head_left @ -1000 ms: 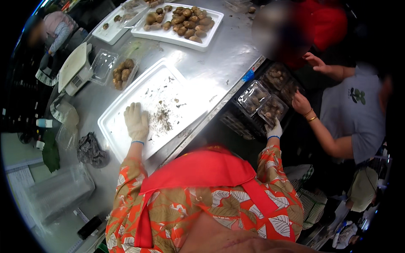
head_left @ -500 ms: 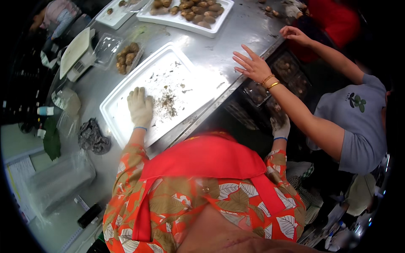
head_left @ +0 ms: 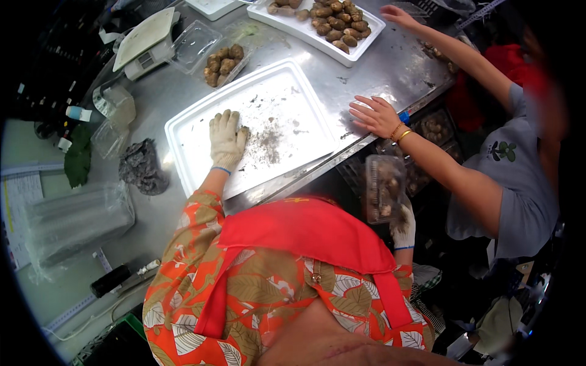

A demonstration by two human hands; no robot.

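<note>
My left hand point(head_left: 227, 141), in a knitted off-white glove, lies flat on a white tray point(head_left: 305, 110) with its fingers stretched out. Dark crumbs of soil point(head_left: 267, 143) are scattered over the tray beside it. Below the table's edge on the right, my gloved right hand point(head_left: 403, 227) grips the near end of a clear plastic box point(head_left: 384, 186). Brown tubers that look like small taros show through its lid. Part of that hand's fingers is hidden by the box.
Ahead stands a white tray of taros point(head_left: 342, 24), with an open clear box of taros point(head_left: 224, 64) and a scale point(head_left: 146, 46) farther left. Crumpled dark plastic point(head_left: 143, 166) and stacked clear boxes point(head_left: 79, 219) lie left. A co-worker's hand point(head_left: 377, 117) reaches over the table edge.
My right hand has lifted the clear box of taros into plain view from beside the table. My left hand stays on the tray. The co-worker's arms shift slightly, and the whole view has turned.
</note>
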